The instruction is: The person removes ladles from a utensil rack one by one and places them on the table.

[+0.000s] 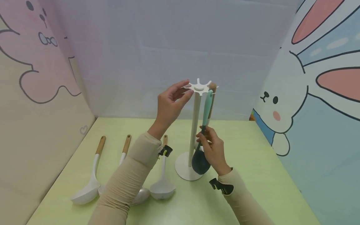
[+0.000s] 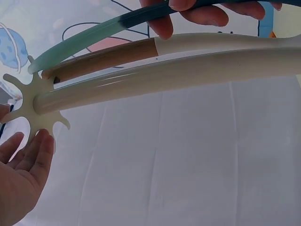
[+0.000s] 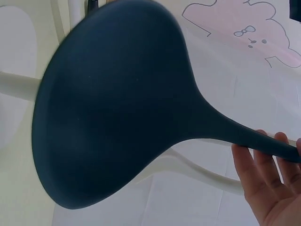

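Observation:
A white utensil stand point(image 1: 194, 131) rises from a round base, topped by a ring of curved hooks. My left hand point(image 1: 171, 104) holds the hook ring's left edge between thumb and fingers. Beside the post hangs a ladle point(image 1: 201, 162) with a dark blue bowl and mint-green handle, bowl downward. The handle's top end meets a hook at the ring's right side. My right hand point(image 1: 215, 150) pinches the ladle's dark neck above the bowl. Behind it, a white utensil with a wooden handle point(image 2: 106, 59) hangs from the ring; its lower end is mostly hidden.
On the table's left lie a white ladle point(image 1: 87, 192) with a wooden handle, a second wood-handled utensil point(image 1: 127, 144) partly behind my left forearm, and another white ladle point(image 1: 162, 189) nearer the stand. Cloth walls with cartoon animals enclose the green table point(image 1: 258, 175).

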{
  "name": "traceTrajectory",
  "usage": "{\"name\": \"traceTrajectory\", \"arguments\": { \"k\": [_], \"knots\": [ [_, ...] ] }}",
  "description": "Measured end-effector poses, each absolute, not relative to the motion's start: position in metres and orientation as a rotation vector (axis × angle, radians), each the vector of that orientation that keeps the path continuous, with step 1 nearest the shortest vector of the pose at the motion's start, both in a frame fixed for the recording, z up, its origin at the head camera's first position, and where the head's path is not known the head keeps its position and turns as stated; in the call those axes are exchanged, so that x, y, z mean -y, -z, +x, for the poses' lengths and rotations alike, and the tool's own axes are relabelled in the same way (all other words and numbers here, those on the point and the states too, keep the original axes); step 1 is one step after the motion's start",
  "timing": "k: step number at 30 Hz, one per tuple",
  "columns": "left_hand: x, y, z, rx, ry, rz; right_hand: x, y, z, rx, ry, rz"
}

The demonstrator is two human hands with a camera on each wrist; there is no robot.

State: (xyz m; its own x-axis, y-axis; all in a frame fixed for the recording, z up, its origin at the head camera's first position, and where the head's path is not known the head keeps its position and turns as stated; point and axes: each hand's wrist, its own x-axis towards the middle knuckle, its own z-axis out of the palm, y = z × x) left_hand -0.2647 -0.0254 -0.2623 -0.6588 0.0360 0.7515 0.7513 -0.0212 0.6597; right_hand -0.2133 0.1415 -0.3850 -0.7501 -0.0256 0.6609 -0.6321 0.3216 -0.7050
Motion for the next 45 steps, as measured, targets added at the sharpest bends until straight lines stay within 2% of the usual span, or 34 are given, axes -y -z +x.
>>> {"name": "traceTrajectory", "arguments": {
  "k": [29, 45],
  "knots": [
    [0.023, 0.264, -0.266, 1.71, 1.68, -0.831, -0.157, 0.376, -0.202, 2.001, -1.396, 0.6],
    [0.029, 0.262, -0.269, 1.745, 1.717, -0.828, -0.188, 0.381, -0.202, 2.123, -1.422, 0.507]
  ]
}}
